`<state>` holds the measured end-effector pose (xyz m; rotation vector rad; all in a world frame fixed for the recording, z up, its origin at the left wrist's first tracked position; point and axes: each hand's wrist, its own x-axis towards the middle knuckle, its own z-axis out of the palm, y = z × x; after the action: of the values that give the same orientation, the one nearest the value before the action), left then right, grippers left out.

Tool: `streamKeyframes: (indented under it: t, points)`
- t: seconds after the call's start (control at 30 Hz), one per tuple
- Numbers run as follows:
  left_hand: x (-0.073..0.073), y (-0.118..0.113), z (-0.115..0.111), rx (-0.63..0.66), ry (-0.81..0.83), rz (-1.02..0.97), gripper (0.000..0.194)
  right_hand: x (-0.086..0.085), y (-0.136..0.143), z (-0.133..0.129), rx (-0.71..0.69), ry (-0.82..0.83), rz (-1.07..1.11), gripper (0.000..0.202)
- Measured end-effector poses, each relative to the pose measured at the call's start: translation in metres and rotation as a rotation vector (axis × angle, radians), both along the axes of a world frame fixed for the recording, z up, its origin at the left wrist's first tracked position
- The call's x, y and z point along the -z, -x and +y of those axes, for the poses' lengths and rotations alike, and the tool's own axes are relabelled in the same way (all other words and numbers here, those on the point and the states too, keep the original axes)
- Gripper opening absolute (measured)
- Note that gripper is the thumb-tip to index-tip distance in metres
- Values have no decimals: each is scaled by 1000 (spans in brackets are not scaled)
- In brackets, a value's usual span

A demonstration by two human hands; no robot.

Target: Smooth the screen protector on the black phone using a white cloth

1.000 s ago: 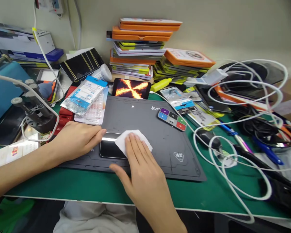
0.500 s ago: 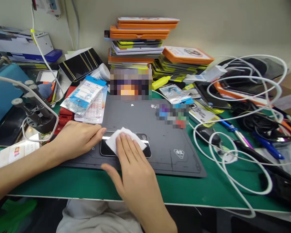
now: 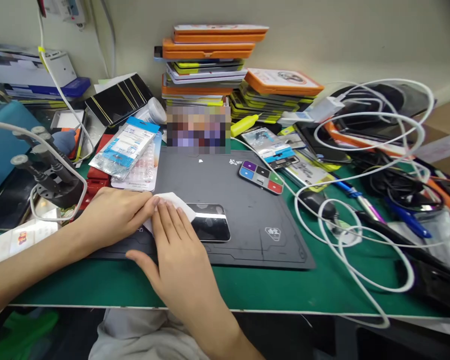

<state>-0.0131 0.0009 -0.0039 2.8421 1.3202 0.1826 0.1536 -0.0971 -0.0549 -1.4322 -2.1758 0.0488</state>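
A smartphone point(image 3: 213, 227) with a dark, glossy face lies flat on the grey work mat point(image 3: 195, 175). My right hand point(image 3: 183, 255) presses a white wipe point(image 3: 176, 201) onto its left part, fingers straight and close together, thumb out to the side. My left hand point(image 3: 116, 212) is curled at the phone's left end, fingers closed and thumb pointing right, steadying that end. Where the left fingers touch the phone is partly hidden by the wipe and the right hand. The two hands meet at the fingertips.
A palette of coloured squares point(image 3: 261, 177) rests on the mat's right. White cables point(image 3: 360, 227) loop over the green bench at right. Orange cases point(image 3: 210, 50) are stacked behind; blue-white packets point(image 3: 127, 145) and a black screwdriver stand point(image 3: 54, 185) are at left.
My right hand has slid left along the phone with the wipe, uncovering the phone's right half. My left hand keeps its place at the left end. The view has shifted slightly.
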Motion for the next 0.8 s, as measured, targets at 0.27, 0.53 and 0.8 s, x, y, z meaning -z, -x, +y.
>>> streamKeyframes:
  t: [0.27,0.53,0.8]
  points:
    - [-5,-3,-1,-7,57,6,48,3,-7,-22,-2,-83,-2,74]
    - [-6,-4,-2,-32,64,10,48,2,-43,7,149,-75,-113,67]
    - [-3,-6,-2,-37,102,49,50,9,-63,-38,77,-114,-125,62]
